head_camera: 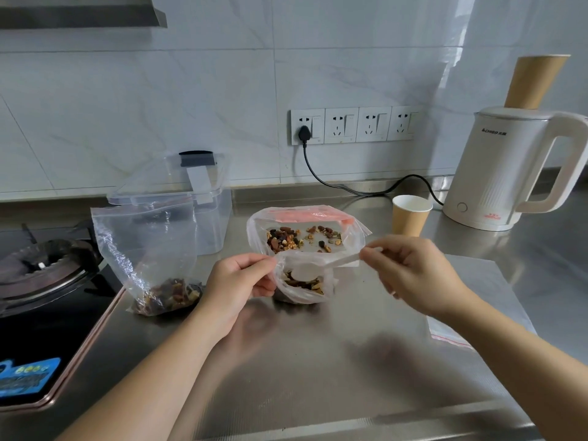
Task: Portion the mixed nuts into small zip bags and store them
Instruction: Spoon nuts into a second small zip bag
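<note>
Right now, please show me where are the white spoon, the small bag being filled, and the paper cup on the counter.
white spoon (304, 271): head view, on its bowl inside the bag.
small bag being filled (313, 296): head view, on its lower front wall.
paper cup (408, 222): head view, on its brown side.

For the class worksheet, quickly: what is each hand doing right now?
Left hand: pinches the rim of the small zip bag, holding it open.
Right hand: pinches the white spoon, bowl inside the bag.
</note>
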